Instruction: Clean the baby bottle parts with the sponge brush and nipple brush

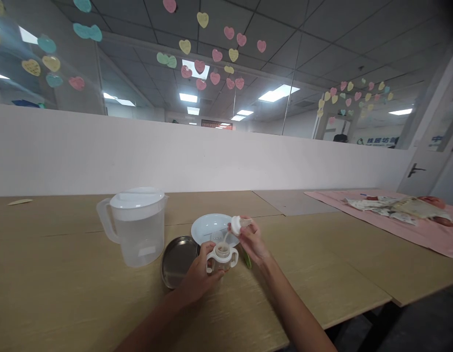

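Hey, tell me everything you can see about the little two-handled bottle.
The two-handled bottle has a clear body, apparently plastic, and a white collar with a looped handle on each side. Roughly upright, its round mouth uncovered, it is gripped by the left hand, nearer than the pale dish and right of the metal tray. Whether it holds liquid is unclear.

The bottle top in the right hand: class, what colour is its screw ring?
The screw ring is white, seen best in the head view.
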### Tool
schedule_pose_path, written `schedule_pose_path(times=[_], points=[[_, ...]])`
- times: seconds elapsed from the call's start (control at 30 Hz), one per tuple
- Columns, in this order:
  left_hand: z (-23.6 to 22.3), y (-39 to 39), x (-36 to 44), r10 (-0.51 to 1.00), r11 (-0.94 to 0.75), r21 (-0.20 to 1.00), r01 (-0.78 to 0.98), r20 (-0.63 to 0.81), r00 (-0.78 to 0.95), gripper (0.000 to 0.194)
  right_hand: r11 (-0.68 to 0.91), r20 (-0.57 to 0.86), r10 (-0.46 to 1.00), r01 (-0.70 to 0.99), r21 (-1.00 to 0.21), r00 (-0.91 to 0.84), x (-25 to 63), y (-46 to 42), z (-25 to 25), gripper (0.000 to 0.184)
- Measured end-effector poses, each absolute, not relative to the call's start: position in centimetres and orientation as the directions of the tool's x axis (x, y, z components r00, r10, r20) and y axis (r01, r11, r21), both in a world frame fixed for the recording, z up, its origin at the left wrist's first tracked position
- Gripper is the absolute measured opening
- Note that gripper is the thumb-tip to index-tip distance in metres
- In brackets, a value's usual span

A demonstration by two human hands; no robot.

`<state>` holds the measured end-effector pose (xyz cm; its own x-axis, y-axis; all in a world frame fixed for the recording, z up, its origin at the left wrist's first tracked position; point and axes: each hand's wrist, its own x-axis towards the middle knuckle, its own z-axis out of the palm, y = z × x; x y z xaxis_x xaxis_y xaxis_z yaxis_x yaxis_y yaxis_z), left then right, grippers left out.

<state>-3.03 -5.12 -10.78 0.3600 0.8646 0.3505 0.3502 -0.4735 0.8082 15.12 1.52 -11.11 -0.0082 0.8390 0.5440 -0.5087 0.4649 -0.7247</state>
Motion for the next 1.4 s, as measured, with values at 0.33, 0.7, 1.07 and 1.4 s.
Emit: schedule_pose_path(times=[0.33, 0.7, 1.07, 1.4], points=[[-11.4, -4.8, -3.1, 0.86, -0.487, 0.778, 0.397, 0.348, 0.372, 0.045, 0.446, 0.472, 0.862, -0.718, -0.534, 0.184, 16.7, 2.9, -11.0, 0.017], [-10.8, -5.0, -3.0, 0.861, -0.487, 0.771, 0.412, 0.342, 0.377, 0.044, 0.478, 0.378, 0.866, -0.324, -0.816, 0.327, 15.4, 4.9, -13.8, 0.033], [-10.7, -5.1, -2.9, 0.865, -0.485, 0.771, 0.412, 0.352, 0.357, 0.043, 0.531, 0.616, 0.783, 0.424, -0.733, 0.084, 15.0, 3.3, -13.4, 0.035], [-11.0, -4.9, -2.9, 0.858, -0.496, 0.763, 0.414, 0.356, 0.371, 0.043, 0.558, 0.577, 0.793, 0.147, -0.817, 0.197, 15.2, 3.9, -13.3, 0.034]])
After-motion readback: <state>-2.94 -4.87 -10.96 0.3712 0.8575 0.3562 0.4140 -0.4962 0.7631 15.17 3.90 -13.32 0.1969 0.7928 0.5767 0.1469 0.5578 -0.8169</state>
